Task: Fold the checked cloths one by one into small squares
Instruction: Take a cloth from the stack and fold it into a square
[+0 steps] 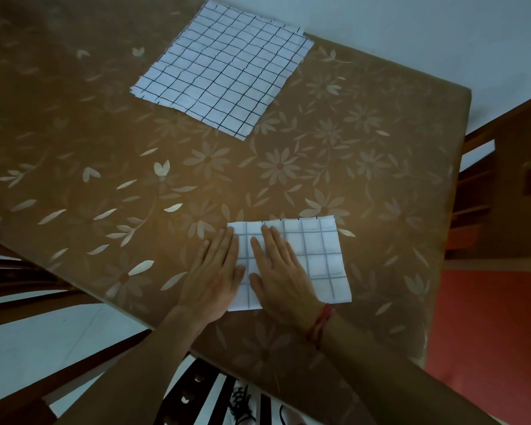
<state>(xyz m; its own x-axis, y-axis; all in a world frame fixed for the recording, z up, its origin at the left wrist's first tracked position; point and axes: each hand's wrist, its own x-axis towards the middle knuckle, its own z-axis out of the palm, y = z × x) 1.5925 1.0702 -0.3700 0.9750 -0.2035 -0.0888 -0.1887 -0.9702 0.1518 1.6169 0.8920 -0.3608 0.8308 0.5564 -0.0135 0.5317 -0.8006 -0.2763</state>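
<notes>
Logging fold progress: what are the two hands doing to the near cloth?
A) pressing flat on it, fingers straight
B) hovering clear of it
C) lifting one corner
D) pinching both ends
A: the left hand and right hand both lie flat, fingers straight, on the folded cloth.

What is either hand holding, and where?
Nothing is gripped. The left hand and the right hand lie flat, pressing the left part of the folded cloth.

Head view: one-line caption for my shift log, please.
Left hand and right hand press flat on the folded checked cloth near the table edge; unfolded checked cloths lie stacked farther back.
</notes>
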